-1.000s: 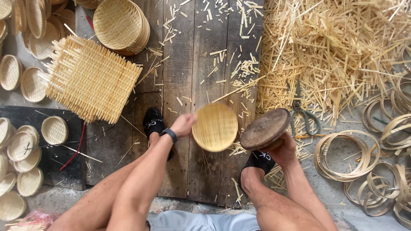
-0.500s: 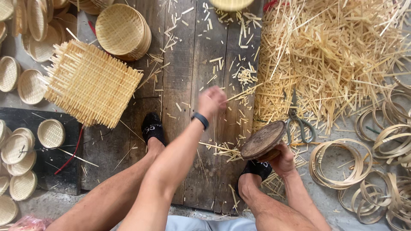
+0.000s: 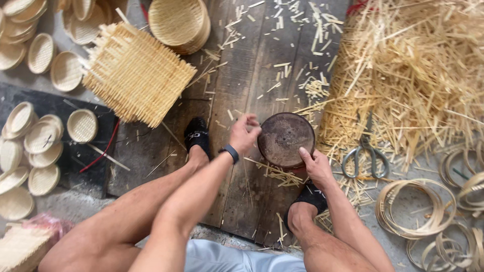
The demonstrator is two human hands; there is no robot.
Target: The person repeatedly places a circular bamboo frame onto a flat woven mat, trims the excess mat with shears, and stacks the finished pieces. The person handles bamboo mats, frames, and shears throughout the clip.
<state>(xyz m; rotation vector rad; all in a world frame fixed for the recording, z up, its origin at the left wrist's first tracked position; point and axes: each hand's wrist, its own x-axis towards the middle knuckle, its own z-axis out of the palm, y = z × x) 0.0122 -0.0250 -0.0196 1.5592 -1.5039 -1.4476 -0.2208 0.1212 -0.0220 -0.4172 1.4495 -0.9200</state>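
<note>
1. On the plank floor [image 3: 237,90], between the person's feet, sits the dark round mould [image 3: 285,139]; it carries no weave now.
2. The right hand [image 3: 316,166] grasps the mould's near rim; the left hand [image 3: 243,133] touches its left edge, fingers curled.
3. Left of the mould lie a square woven mat [image 3: 136,75] and many finished small baskets [image 3: 40,138], so much work looks done.
4. Right of the mould, scissors [image 3: 365,156], bamboo hoops [image 3: 416,209] and a strip pile [image 3: 408,70] wait unused.

A: Views on record?

B: One, worn on my head, facing straight down past my knees to the plank floor [image 3: 252,75]. My legs enter at 6 o'clock. Close range: my hands sit mid-frame.

A: Overlap with another view?

B: None; sole camera.
</note>
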